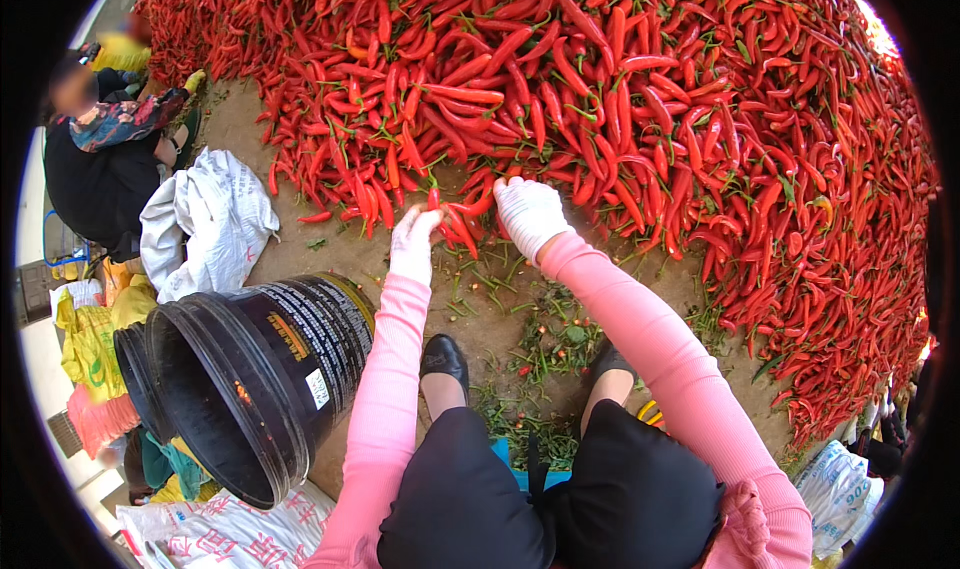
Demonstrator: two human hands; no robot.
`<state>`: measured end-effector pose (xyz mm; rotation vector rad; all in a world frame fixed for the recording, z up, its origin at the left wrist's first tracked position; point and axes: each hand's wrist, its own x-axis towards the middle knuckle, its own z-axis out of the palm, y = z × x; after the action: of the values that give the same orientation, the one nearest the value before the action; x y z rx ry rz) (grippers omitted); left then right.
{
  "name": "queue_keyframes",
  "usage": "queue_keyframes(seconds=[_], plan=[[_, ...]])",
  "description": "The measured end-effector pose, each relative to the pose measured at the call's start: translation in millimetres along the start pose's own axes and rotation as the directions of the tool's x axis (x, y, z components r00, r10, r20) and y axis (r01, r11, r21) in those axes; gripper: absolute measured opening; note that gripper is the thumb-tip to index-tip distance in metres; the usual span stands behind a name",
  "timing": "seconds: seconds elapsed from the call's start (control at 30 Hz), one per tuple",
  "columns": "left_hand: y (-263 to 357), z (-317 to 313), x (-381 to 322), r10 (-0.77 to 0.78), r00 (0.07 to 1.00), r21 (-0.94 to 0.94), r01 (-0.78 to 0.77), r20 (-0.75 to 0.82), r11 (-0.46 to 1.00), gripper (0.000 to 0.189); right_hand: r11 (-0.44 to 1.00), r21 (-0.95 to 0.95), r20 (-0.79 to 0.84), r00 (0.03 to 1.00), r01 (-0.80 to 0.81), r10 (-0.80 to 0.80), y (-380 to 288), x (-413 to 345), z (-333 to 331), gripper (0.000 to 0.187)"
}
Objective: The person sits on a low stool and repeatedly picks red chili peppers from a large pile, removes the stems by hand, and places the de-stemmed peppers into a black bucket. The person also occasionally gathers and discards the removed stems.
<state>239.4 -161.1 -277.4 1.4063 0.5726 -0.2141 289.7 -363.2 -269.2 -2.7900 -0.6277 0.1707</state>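
My left hand, in a white glove, pinches a red chili pepper whose green stem points away from me. More red chilies lie against the inner side of this hand; whether it also grips them is unclear. My right hand, in a white ribbed glove, is curled at the near edge of a large heap of red chili peppers. Its fingertips are mostly hidden behind the knuckles, so what they hold does not show. Broken green stems litter the ground between my shoes.
A black plastic bucket lies tipped at my left, its mouth towards me. Beyond it are a white woven sack and a seated person by the heap. Another printed sack is at lower left, and one at lower right.
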Motion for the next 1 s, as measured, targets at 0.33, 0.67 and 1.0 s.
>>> queue_keyframes(seconds=[0.33,0.67,1.0], plan=[[-27,37,-57,-0.244,0.936,-0.548,0.346,0.252,0.761,0.029,0.611,0.774,0.037,0.974,-0.168,0.222,-2,-62,-43,0.019],[-13,52,-82,-0.150,0.849,-0.177,0.272,0.507,0.946,0.028,-0.496,0.830,0.445,0.839,-0.256,0.313,-18,-98,-61,0.038],[-5,30,-84,-0.111,0.807,0.615,-0.345,0.581,0.709,0.037,0.838,0.507,0.118,0.947,0.200,-0.297,5,-95,-78,0.026]])
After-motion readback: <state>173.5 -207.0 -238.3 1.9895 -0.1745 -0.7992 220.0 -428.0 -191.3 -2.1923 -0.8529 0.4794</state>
